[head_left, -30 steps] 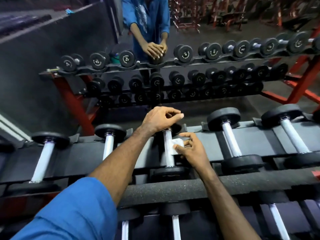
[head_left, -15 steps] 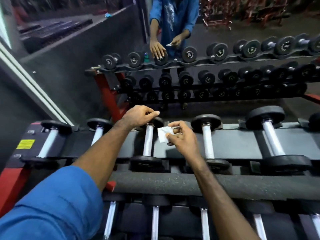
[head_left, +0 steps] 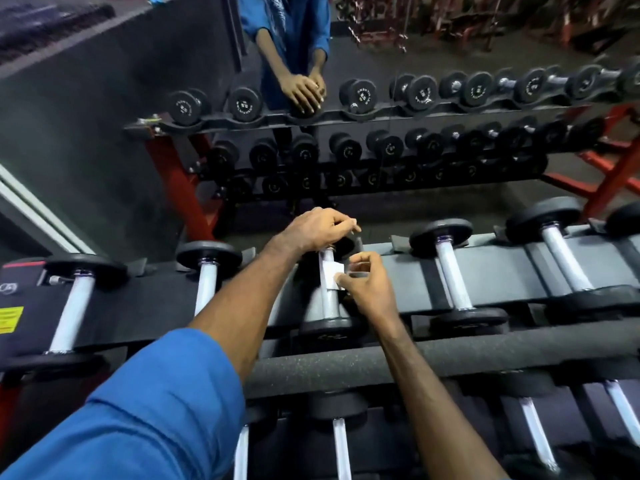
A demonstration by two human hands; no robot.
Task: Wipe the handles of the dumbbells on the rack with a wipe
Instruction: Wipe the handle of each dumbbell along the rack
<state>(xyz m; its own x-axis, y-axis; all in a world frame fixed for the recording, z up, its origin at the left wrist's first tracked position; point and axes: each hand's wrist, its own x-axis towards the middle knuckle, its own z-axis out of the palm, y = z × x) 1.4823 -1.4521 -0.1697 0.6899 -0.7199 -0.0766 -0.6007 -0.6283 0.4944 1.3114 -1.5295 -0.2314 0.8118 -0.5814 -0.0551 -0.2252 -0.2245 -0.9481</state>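
Landmark: middle dumbbell on the rack, top tier. Its handle is a smooth shiny metal cylinder, its heads round matte black discs. Left hand rests curled over its far head, fingers bent round the rim. Right hand sits just right of the handle, thumb and fingers pinching a small white wipe, a flat rectangle pressed against the upper handle. Rack shelf is flat dark grey panel; a speckled rubbery round bar runs along the front edge, below the near head. Neighbouring dumbbells stand well apart left and right, open shelf between. Mirror behind reflects rack and person.
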